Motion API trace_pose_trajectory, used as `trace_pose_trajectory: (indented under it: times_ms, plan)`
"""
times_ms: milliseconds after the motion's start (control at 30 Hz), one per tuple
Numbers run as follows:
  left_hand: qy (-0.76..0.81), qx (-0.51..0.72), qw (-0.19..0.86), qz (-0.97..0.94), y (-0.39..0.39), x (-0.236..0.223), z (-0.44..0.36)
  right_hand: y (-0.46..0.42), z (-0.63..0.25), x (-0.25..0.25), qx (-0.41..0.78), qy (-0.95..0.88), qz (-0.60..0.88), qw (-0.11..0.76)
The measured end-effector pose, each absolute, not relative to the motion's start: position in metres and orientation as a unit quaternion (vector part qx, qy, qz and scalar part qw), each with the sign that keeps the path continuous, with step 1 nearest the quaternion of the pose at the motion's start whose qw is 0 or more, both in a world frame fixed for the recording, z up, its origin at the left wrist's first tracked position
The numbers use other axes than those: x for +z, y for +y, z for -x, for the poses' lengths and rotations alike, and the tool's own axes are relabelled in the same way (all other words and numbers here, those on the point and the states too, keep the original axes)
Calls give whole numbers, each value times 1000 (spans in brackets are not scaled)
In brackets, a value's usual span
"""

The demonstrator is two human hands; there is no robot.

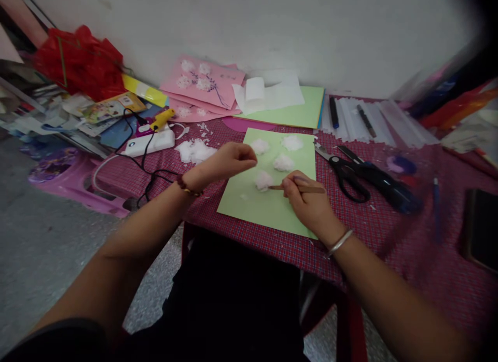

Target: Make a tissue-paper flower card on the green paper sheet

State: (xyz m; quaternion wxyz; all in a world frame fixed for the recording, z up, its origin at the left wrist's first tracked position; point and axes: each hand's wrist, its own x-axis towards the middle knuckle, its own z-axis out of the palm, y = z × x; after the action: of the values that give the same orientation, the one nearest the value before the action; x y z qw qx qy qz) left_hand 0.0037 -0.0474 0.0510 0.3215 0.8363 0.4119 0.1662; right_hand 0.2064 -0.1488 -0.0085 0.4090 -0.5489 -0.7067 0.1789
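A light green sheet of paper (268,217) lies on the table in front of me with several white fluffy tufts on it. My right hand (309,201) grips a thin brown stick (276,188), whose tip meets the lower white tuft (263,179). Over the sheet's left edge hovers my left hand (231,162), its fingers curled together; anything between them is hidden. Below that tuft is a tiny white scrap (244,196). A loose heap of white fluff (194,151) sits on the tablecloth left of the sheet.
Black-handled scissors (342,175) and a dark blue-black tool (389,185) lie to the right. At left are a power strip (151,143), black cable and yellow glue gun (163,119). Pink cards (218,87) with white tufts lie near the wall. A phone (482,227) rests far right.
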Motion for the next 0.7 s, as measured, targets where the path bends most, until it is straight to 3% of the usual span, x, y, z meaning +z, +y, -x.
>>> trace_pose_trajectory:
  times_ms: [133,400,700]
  plan:
    - [458,216,348,-789,-36,55,47,-149,-205,-9,181,-699,552,418]
    - [593,284,330,-678,-12,33,151,-143,-216,-4,371,-461,543,596]
    - [588,274,246,-720,-3,19,167,-145,-214,-4,396,-399,593,576]
